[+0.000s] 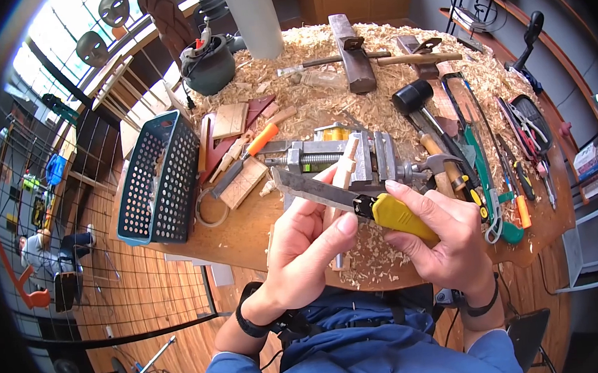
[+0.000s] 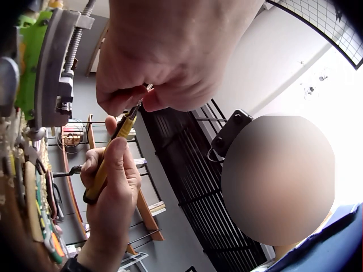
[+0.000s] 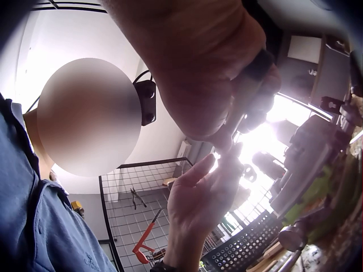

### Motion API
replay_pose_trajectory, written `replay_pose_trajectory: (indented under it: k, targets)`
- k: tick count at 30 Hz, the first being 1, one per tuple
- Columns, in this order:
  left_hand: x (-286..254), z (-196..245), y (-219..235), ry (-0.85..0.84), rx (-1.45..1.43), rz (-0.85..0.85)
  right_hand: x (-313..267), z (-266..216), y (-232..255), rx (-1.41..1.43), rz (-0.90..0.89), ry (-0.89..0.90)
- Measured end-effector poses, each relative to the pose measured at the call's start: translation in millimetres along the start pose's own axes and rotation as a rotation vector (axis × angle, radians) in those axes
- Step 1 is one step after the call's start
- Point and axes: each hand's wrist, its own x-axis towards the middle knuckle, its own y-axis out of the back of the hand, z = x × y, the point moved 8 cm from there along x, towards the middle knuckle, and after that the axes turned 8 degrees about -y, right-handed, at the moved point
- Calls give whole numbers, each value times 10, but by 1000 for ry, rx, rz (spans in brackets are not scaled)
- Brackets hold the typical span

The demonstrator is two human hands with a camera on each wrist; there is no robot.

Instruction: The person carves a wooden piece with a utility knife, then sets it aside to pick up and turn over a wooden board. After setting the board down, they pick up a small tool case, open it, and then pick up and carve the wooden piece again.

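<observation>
- Your left grip (image 1: 307, 248) holds a slim wooden stick (image 1: 343, 170), its fingers curled behind the wood and its thumb at the front.
- The stick is on your side of the vise (image 1: 383, 154), standing steeply with its upper end overlapping the vise from above; whether they touch, you cannot tell.
- Your right grip (image 1: 448, 235) is wrapped around the handle of a yellow knife (image 1: 402, 217), also on your side of the vise. Its long blade (image 1: 313, 192) crosses in front of the stick; whether it bites into the wood is unclear.
- The stick should feel light and stiff, dry rather than slippery, and may snap or splinter where it is thin. It is best held low, fingers well clear of the blade.
- The knife should be light too, its handle firm. Take it by the yellow body only; the extended blade is likely sharp and could flex.
- The stick looks pale and bare, with flat, whittled-looking faces and a narrower top.
- The blade is grey and mottled, leaving a black collar at the handle.
- Wood shavings (image 1: 370, 268) lie on the surface just on the near side of the vise.
</observation>
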Motion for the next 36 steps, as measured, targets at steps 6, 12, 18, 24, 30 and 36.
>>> replay_pose_trajectory:
  k: [6,12,18,24,30,36]
  targets:
    - [-39,59,-47,-140,177,-68,12,-16,-6,24,-13,17]
    - [-31,38,-40,-206,232,-67,-4,6,-21,8,-50,-1]
    - [-35,46,-3,-201,229,-37,-8,-40,-40,-10,-49,20]
    - [-45,51,15,-245,313,-15,-21,-32,-62,-32,-40,38]
    - [-46,69,24,-244,435,-19,-24,-35,-63,-19,-14,40]
    - [-41,75,2,-245,329,-34,-17,-26,-53,48,-41,36]
